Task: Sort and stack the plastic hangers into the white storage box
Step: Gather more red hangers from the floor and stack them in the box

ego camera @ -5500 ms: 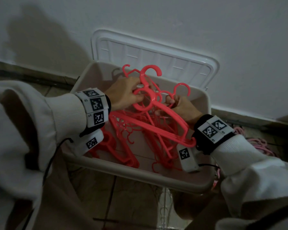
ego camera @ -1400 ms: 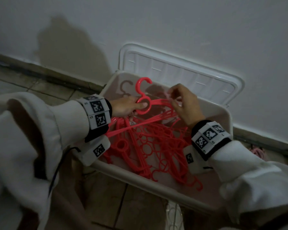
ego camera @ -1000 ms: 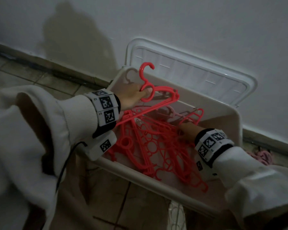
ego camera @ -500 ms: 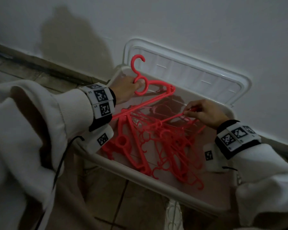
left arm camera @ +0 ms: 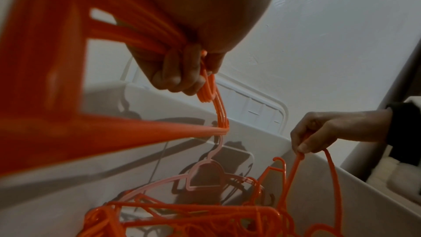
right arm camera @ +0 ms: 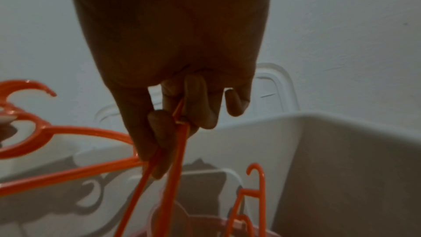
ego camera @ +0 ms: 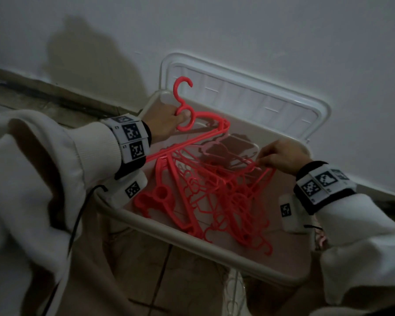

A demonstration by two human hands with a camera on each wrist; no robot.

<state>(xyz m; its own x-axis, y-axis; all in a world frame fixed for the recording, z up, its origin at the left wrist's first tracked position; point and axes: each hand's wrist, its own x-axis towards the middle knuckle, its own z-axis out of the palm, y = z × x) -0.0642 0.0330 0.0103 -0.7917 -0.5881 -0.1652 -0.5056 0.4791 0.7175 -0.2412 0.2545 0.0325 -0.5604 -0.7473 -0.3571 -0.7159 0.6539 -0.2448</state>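
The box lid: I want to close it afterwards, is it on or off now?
Off. The lid stands leaning against the wall behind the open white storage box.

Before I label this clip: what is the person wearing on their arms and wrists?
Loose white sleeves with ribbed cuffs. Each wrist carries a black band with white square-code tags: left hand, right hand. A small white tagged box hangs below each wrist; a black cable trails from the left one.

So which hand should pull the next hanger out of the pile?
Probably the right hand: it already pinches a loose hanger in the white box. The left hand is busy gripping the gathered bunch.
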